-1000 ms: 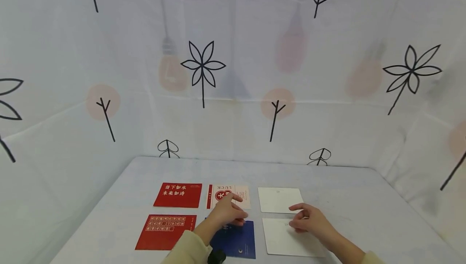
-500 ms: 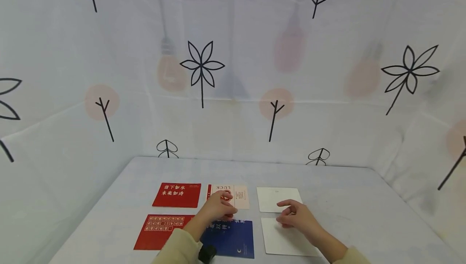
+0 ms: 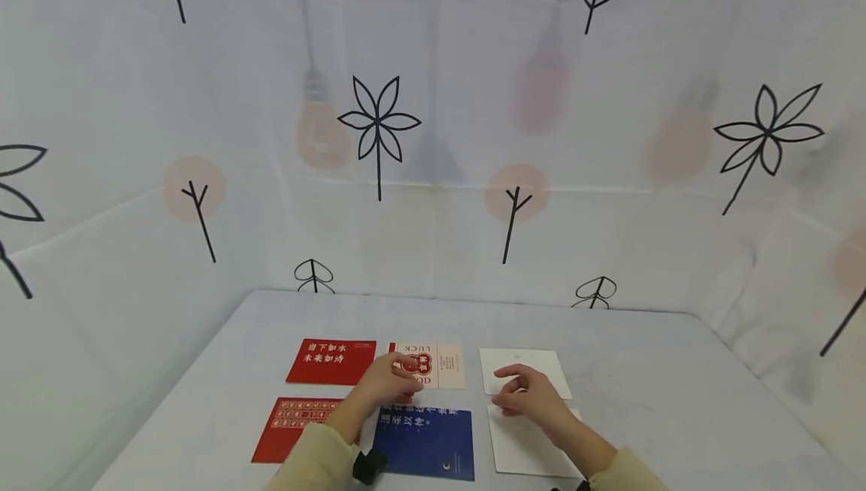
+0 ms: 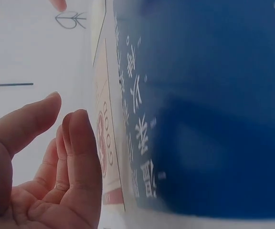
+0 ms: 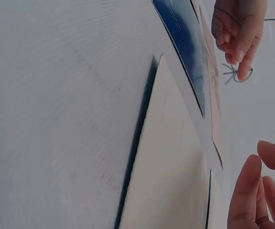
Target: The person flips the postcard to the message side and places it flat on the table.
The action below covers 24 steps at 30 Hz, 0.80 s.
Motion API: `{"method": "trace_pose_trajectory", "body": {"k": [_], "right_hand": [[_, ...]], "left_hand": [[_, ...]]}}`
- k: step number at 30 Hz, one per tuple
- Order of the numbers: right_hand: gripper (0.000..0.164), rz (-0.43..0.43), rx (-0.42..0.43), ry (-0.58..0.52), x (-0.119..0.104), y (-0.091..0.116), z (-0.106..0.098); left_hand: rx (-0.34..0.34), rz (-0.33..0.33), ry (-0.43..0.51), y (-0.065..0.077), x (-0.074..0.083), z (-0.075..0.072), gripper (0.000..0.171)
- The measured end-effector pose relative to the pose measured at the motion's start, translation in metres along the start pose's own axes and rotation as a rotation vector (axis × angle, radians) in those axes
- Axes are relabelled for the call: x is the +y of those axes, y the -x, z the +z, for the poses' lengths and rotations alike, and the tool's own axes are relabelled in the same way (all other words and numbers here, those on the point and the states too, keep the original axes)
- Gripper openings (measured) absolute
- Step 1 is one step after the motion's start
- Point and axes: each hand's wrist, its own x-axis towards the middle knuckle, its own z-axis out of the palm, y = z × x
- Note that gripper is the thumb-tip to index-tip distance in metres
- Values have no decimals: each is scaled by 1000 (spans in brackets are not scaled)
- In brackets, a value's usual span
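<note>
since left hand point(image 3: 381, 383) shifted, more blue card point(image 3: 428, 442) shows.

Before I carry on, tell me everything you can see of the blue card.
The blue card is flat and four-sided, apparently stiff paper with a faint sheen. White Chinese characters run near its far edge; a small crescent marks its near right part. It lies on the table between a red card and a white card, nearer the person than the cream card. The left hand is close but does not appear to touch it; part of its left side is hidden in the head view.
</note>
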Motion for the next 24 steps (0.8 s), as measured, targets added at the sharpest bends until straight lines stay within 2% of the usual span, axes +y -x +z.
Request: {"method": "trace_pose_trajectory", "body": {"k": [8,15,24], "right_hand": [[46,31,30,22,-9,-6,15],[44,17,36,40,-12,-10,22],[44,-15,39,64,-19,-16,26]], "left_hand": [[33,3,-34,-1,-2,-11,44],[66,-34,-23,-5,-4,-18,45],[108,-53,-115,-14,0,-30,44]]}}
